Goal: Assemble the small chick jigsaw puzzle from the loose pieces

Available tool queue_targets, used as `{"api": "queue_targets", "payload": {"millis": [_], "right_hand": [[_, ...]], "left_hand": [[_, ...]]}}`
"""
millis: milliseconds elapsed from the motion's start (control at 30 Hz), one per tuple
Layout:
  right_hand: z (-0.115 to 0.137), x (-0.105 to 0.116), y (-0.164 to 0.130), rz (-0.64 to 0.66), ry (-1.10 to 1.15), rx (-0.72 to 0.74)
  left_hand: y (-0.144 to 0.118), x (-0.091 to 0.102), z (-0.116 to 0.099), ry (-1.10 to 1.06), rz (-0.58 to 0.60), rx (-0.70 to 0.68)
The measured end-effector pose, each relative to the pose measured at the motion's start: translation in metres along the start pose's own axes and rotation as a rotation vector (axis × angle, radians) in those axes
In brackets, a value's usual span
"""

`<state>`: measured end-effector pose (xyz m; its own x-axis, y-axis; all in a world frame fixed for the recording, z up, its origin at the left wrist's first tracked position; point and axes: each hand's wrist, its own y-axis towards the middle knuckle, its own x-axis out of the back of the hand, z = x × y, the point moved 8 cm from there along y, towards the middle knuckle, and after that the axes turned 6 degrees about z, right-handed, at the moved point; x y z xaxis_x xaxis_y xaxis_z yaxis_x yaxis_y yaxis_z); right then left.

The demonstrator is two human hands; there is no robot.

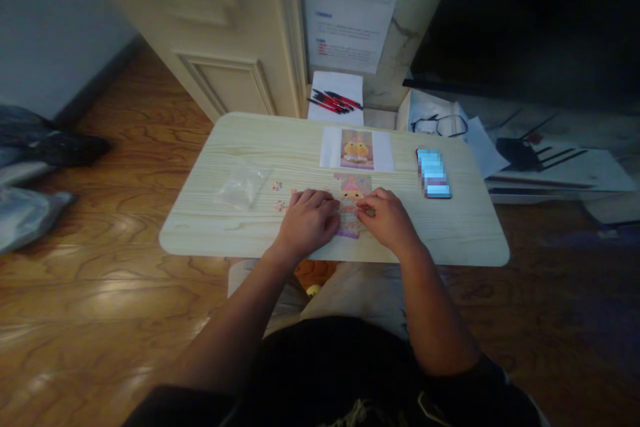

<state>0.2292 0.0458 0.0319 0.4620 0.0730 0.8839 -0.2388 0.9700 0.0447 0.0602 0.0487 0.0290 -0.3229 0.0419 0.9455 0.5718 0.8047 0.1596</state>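
Note:
A partly joined jigsaw puzzle (pixel 354 185) with a cartoon figure in a pink hat lies on the small wooden-topped table (pixel 220 147). My left hand (pixel 309 217) rests palm down at the puzzle's left edge, its fingers lying on the tabletop and covering some of what is beneath. At the right side of the puzzle, the thumb and fingers of my right hand (pixel 387 217) are pinched together over a puzzle piece, mostly hidden by the fingertips. Loose puzzle pieces (pixel 280 205) lie to the left of my left hand. Above the puzzle is a printed picture sheet (pixel 357 149) showing a similar figure.
A clear plastic bag (pixel 243 187) lies at the table's left, a phone (pixel 433 173) at its right. Beyond the far edge are red and black pens (pixel 334 101) on white paper and a pair of glasses (pixel 440 125). A dark screen (pixel 535 27) stands at upper right.

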Motion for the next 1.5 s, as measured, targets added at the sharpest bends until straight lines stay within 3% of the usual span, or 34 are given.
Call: {"api": "queue_targets", "payload": {"millis": [300,800,1100,1267,1500], "right_hand": [[0.005,-0.007,0.012,0.122,-0.077,-0.019],[0.008,-0.008,0.018,0.161,-0.086,0.071],[0.001,-0.003,0.017,0.106,-0.047,0.086],[-0.018,0.008,0.012,-0.044,0.063,-0.017],[-0.039,0.009,-0.001,-0.128,0.058,-0.140]], "left_hand": [[0.014,0.001,0.003,-0.001,0.027,0.053],[0.014,-0.001,0.003,-0.011,0.054,0.055],[0.019,-0.005,-0.003,0.012,0.059,0.035],[0.018,0.000,-0.004,-0.003,0.038,0.028],[0.008,-0.008,-0.031,-0.068,0.130,-0.237]]}}
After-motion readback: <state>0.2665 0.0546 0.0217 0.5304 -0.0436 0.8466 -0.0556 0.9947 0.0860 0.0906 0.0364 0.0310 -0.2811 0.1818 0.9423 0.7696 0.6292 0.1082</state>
